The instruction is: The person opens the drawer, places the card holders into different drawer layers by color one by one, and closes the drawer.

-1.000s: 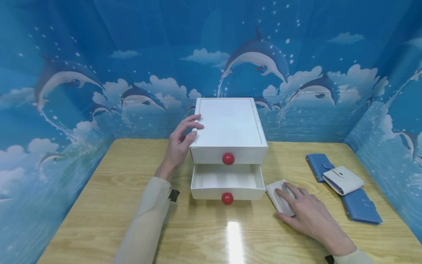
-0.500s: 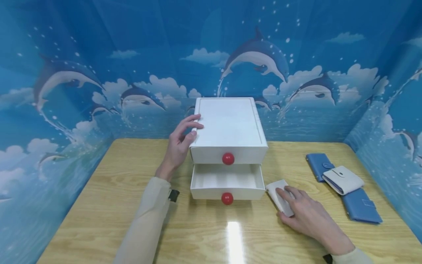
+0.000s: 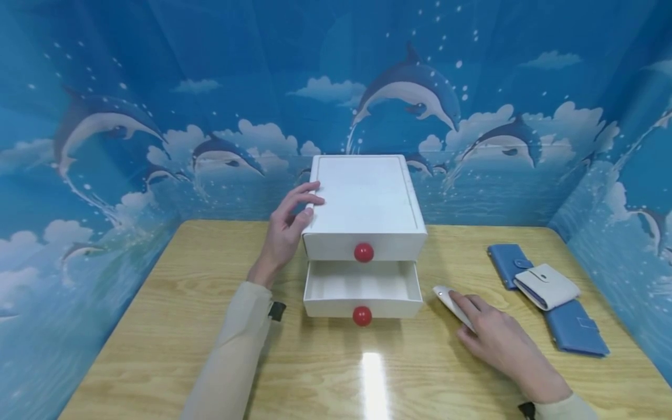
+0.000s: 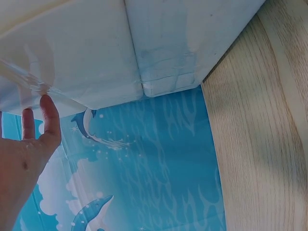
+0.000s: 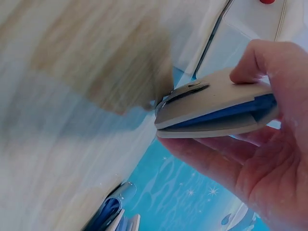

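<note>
My right hand (image 3: 499, 338) pinches a cream wallet (image 3: 452, 308) between thumb and fingers, to the right of the drawer box. The wallet stands tilted up on its edge; its blue inside and snap strap show in the right wrist view, where the thumb presses one cover (image 5: 219, 84). My left hand (image 3: 280, 233) rests with spread, lightly bent fingers on the left top edge of the white two-drawer box (image 3: 364, 192). The lower drawer (image 3: 336, 309) is pulled out, with nothing seen inside. The upper drawer (image 3: 331, 248) is closed. Each drawer has a round red knob.
At the right of the wooden table (image 3: 184, 326) lie a blue wallet (image 3: 505, 265), another cream wallet (image 3: 548, 286) and a second blue wallet (image 3: 576, 329), overlapping in a row. A blue dolphin-print curtain (image 3: 252, 87) encloses the table's back and sides.
The right hand has taken the cream wallet from lying flat and tipped it up on edge, shifting slightly right, away from the drawer. The left hand and the box have stayed still.
</note>
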The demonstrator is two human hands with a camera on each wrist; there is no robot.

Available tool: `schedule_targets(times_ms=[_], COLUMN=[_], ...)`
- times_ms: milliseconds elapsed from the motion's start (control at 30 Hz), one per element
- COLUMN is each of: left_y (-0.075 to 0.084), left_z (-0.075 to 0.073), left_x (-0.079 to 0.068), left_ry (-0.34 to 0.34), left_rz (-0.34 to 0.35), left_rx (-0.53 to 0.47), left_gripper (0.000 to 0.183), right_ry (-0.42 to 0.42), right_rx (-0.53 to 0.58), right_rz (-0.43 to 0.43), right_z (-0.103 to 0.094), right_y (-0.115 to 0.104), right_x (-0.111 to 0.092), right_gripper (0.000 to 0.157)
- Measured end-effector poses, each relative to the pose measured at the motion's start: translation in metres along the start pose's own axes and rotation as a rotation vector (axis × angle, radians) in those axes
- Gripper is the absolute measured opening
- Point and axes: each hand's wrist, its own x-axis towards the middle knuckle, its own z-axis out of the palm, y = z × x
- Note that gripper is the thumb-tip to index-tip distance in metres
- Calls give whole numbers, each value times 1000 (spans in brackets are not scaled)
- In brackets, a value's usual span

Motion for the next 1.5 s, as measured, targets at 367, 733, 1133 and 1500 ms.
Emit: schedule_targets(times_ms=[367,733,1133,1500], left_y=[2,2,1,-1], left_z=[0,0,-1,-1], left_x=[0,1,0,0], left_ry=[-3,-6,-5,-2], left_rz=[-3,1,8,12], left_rx=[1,-4,-11,-7], left_gripper=[30,30,29,29], right_ry=[232,305,465,706], right_rx=[-144,-174,-131,-74], right_rz=[-89,-112,-211,-301], right_z=[-3,-5,-7,-12], right_y=[8,14,15,7], right_x=[1,1,3,11], right_gripper=[45,42,25,38])
